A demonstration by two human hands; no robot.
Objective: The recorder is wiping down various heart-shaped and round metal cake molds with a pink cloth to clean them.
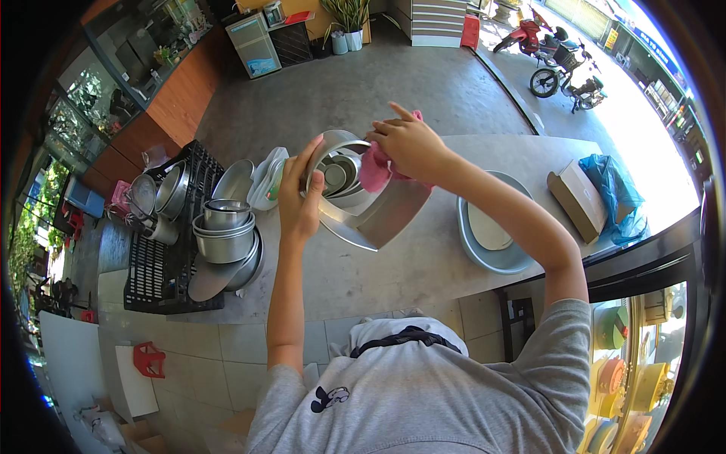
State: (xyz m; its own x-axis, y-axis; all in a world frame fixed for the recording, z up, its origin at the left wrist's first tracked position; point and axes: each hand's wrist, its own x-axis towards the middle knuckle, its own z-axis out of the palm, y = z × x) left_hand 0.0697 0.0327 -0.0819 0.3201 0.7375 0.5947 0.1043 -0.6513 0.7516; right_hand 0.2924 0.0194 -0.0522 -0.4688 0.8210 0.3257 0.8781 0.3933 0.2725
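Note:
My left hand grips the curved rim of a heart-shaped metal cake mould, holding it tilted above the grey table. A pink cloth is bunched in my right hand and touches the mould's far edge. The mould's pointed end faces toward me. Several round metal tins, one inside another, show through its opening; the mould and cloth hide part of them. Left of my left hand stand clear plastic containers and a stack of round cake tins.
At the left, a black plastic crate holds metal pans. On the right, a blue-grey basin contains a pale round piece. Beyond it lie a cardboard box and a blue plastic bag. A glass display case stands at lower right.

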